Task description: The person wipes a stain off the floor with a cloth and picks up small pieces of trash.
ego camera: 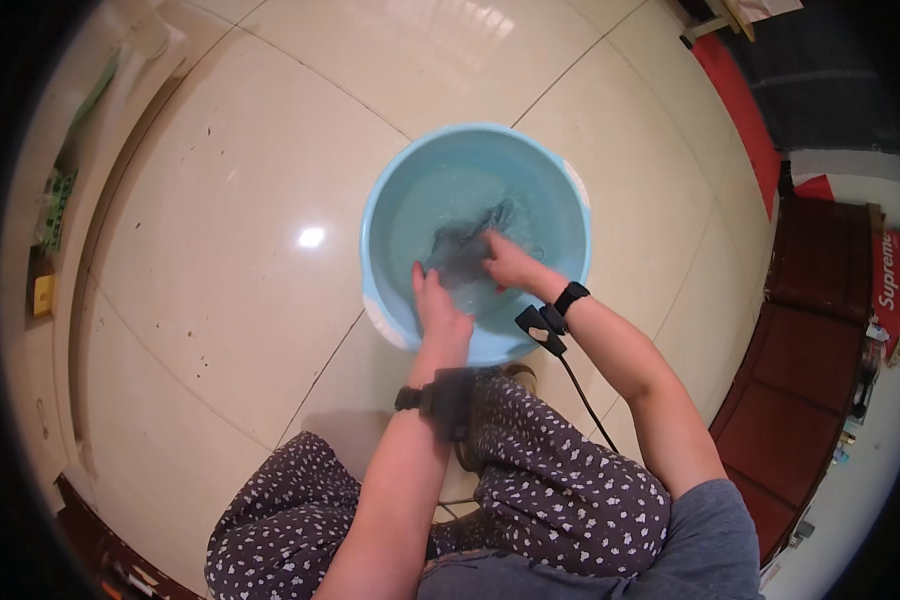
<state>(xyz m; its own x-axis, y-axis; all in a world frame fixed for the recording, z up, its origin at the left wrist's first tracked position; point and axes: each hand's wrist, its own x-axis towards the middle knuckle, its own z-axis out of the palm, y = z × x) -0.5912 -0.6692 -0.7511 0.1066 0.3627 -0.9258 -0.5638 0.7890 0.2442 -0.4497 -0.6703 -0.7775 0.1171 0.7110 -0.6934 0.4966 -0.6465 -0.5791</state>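
A light blue plastic basin [376, 217] stands on the tiled floor in front of me with water in it. A dark grey cloth [465, 244] lies bunched in the water, partly blurred. My left hand [440, 300] is at the cloth's lower left edge, thumb and fingers apart; whether it grips the cloth is unclear. At the cloth's right side, my right hand [508, 262] has its fingers curled down against the fabric, and its grip is partly hidden. Ripples show beside the cloth. Each wrist wears a black strap with a device.
A black cable [589, 409] runs from the right wrist device down past my knee. Cream floor tiles [217, 187] surround the basin. A dark red sofa [791, 375] stands along the right side, and a pale cabinet [41, 390] along the left. My bent legs are just below the basin.
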